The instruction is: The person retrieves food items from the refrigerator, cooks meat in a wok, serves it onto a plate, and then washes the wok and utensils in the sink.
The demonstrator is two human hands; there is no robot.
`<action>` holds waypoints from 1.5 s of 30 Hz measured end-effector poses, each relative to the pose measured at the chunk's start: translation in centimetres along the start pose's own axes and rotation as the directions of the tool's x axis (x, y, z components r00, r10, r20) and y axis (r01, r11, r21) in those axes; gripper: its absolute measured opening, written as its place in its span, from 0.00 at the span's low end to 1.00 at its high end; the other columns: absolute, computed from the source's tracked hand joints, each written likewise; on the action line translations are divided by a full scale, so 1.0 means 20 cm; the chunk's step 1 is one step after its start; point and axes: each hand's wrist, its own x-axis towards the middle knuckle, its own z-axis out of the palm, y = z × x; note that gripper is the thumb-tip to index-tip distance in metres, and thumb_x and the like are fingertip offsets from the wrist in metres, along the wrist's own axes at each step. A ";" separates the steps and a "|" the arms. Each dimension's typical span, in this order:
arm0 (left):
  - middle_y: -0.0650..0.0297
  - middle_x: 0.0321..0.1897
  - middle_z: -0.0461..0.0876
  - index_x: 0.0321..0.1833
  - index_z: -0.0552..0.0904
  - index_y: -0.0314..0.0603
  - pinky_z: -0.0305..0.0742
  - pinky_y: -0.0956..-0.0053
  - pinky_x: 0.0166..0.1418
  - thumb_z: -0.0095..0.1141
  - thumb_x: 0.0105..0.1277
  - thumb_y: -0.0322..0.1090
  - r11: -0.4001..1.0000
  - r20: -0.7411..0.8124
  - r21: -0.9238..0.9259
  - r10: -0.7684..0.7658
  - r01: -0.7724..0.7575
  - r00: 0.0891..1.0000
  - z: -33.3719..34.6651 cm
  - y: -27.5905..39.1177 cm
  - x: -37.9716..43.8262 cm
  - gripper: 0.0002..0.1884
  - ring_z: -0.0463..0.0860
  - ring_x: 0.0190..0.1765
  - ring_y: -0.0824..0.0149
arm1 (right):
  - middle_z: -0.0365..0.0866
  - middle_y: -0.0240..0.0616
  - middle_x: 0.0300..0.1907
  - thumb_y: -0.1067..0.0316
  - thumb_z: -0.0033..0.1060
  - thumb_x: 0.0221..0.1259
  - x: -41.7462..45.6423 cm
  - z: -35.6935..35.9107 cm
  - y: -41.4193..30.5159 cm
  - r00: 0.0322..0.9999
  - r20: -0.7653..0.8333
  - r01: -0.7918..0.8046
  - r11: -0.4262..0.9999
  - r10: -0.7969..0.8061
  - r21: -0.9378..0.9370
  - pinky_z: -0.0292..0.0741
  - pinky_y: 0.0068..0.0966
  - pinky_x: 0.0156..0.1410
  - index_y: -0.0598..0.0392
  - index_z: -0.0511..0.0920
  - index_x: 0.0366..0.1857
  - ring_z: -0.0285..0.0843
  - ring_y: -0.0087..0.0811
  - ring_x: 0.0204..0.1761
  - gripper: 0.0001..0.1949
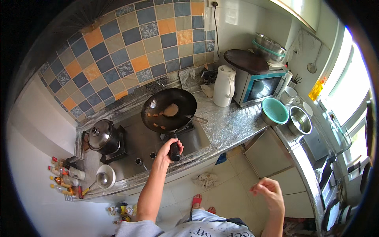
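Observation:
My left hand (168, 151) grips the black handle (174, 148) of a dark wok (157, 103). The wok is tilted over the right burner (189, 129) of a steel gas hob (139, 142). Several small brown food pieces (156, 125) lie scattered inside it. A round pale patch (171, 110) shows at its middle, either liquid or a ladle's bowl; I cannot tell which. Over the wok's right rim sticks a metal utensil handle (197, 119). Held in the air over the floor, my right hand (268, 192) has loosely bent fingers and nothing visible in it.
A lidded pot (101, 136) occupies the left burner. Near it are a white bowl with a ladle (103, 177) and several bottles (66, 174). Rightward stand a white kettle (224, 86), microwave (262, 86), green basin (274, 110) and steel bowl (299, 121). A cloth (205, 180) lies on the floor.

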 end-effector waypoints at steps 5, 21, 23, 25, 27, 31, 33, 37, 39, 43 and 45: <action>0.66 0.20 0.73 0.25 0.72 0.40 0.76 0.78 0.28 0.59 0.56 0.30 0.995 0.077 0.072 -0.080 0.075 0.994 0.01 -0.01 -0.02 0.08 0.74 0.21 0.75 | 0.80 0.36 0.29 0.69 0.56 0.60 0.31 0.12 0.01 0.980 0.118 -0.137 0.976 0.158 -0.168 0.74 0.23 0.45 0.64 0.77 0.34 0.78 0.26 0.36 0.08; 0.64 0.18 0.72 0.35 0.70 0.34 0.68 0.77 0.21 0.54 0.52 0.30 0.854 -0.027 0.517 0.092 -0.064 0.995 -0.08 -0.01 -0.46 0.10 0.72 0.18 0.73 | 0.80 0.46 0.30 0.48 0.61 0.49 1.35 0.73 0.44 0.998 -0.004 -0.010 0.112 0.060 -0.994 0.74 0.39 0.40 0.60 0.71 0.44 0.80 0.46 0.36 0.27; 0.63 0.18 0.72 0.35 0.70 0.34 0.68 0.77 0.21 0.54 0.52 0.30 0.856 -0.033 0.515 0.077 -0.049 0.996 -0.10 -0.03 -0.53 0.11 0.72 0.17 0.72 | 0.81 0.42 0.28 0.48 0.59 0.51 1.26 0.71 0.37 0.999 -0.008 -0.017 0.176 0.054 -0.984 0.75 0.36 0.38 0.53 0.78 0.36 0.81 0.42 0.32 0.19; 0.62 0.18 0.72 0.35 0.70 0.34 0.69 0.75 0.22 0.53 0.52 0.29 0.842 -0.060 0.540 0.026 0.011 0.998 -0.10 -0.03 -0.61 0.09 0.72 0.18 0.71 | 0.82 0.38 0.28 0.49 0.60 0.51 1.20 0.63 0.26 0.998 -0.023 -0.038 0.277 0.056 -0.960 0.76 0.33 0.37 0.49 0.80 0.35 0.82 0.35 0.32 0.16; 0.62 0.18 0.73 0.33 0.70 0.34 0.71 0.74 0.22 0.52 0.52 0.29 0.819 -0.091 0.569 -0.031 0.077 0.995 -0.08 -0.02 -0.73 0.08 0.73 0.18 0.70 | 0.82 0.37 0.24 0.51 0.59 0.52 1.12 0.51 0.11 0.999 0.043 0.041 0.188 0.009 -0.981 0.77 0.32 0.36 0.44 0.82 0.35 0.81 0.35 0.28 0.13; 0.62 0.19 0.73 0.36 0.70 0.35 0.69 0.76 0.22 0.53 0.52 0.29 0.746 -0.060 0.654 -0.111 0.123 0.992 -0.02 -0.06 -0.87 0.10 0.73 0.18 0.71 | 0.81 0.39 0.24 0.54 0.60 0.50 0.93 0.24 -0.19 0.970 0.224 0.188 0.293 0.094 -0.937 0.76 0.31 0.35 0.49 0.84 0.31 0.79 0.39 0.27 0.11; 0.61 0.19 0.73 0.36 0.70 0.34 0.70 0.76 0.22 0.53 0.53 0.29 0.699 -0.043 0.704 -0.141 0.130 0.989 -0.01 -0.13 -0.91 0.10 0.73 0.18 0.70 | 0.80 0.40 0.23 0.58 0.62 0.48 0.83 0.15 -0.19 0.956 0.258 0.181 0.415 0.138 -0.892 0.73 0.29 0.33 0.52 0.83 0.31 0.78 0.33 0.25 0.11; 0.61 0.19 0.73 0.37 0.70 0.33 0.71 0.76 0.23 0.53 0.53 0.28 0.626 -0.011 0.765 -0.223 0.152 0.975 0.06 -0.32 -0.97 0.10 0.74 0.18 0.70 | 0.80 0.35 0.23 0.61 0.63 0.52 0.53 0.00 -0.08 0.967 0.157 -0.004 0.627 0.203 -0.779 0.70 0.22 0.31 0.61 0.82 0.35 0.73 0.19 0.25 0.13; 0.60 0.19 0.73 0.36 0.70 0.33 0.71 0.75 0.23 0.53 0.54 0.28 0.596 -0.011 0.782 -0.278 0.181 0.960 0.11 -0.44 -0.98 0.10 0.74 0.18 0.70 | 0.81 0.32 0.25 0.61 0.63 0.53 0.36 -0.08 0.10 0.975 0.069 -0.113 0.741 0.211 -0.662 0.71 0.20 0.32 0.62 0.81 0.36 0.73 0.18 0.27 0.14; 0.60 0.20 0.72 0.36 0.70 0.33 0.71 0.75 0.23 0.53 0.54 0.26 0.557 -0.001 0.799 -0.374 0.225 0.927 0.20 -0.72 -1.02 0.09 0.74 0.18 0.70 | 0.80 0.37 0.22 0.56 0.64 0.52 -0.01 -0.24 0.32 0.969 -0.229 -0.200 0.851 0.097 -0.486 0.72 0.22 0.32 0.56 0.82 0.37 0.75 0.21 0.25 0.15; 0.60 0.20 0.72 0.36 0.70 0.33 0.71 0.75 0.22 0.53 0.54 0.26 0.523 -0.045 0.803 -0.424 0.285 0.905 0.24 -0.85 -1.06 0.08 0.74 0.18 0.69 | 0.80 0.40 0.22 0.57 0.64 0.51 -0.23 -0.35 0.24 0.939 -0.333 -0.280 0.759 0.089 -0.588 0.73 0.23 0.33 0.56 0.82 0.37 0.77 0.26 0.24 0.14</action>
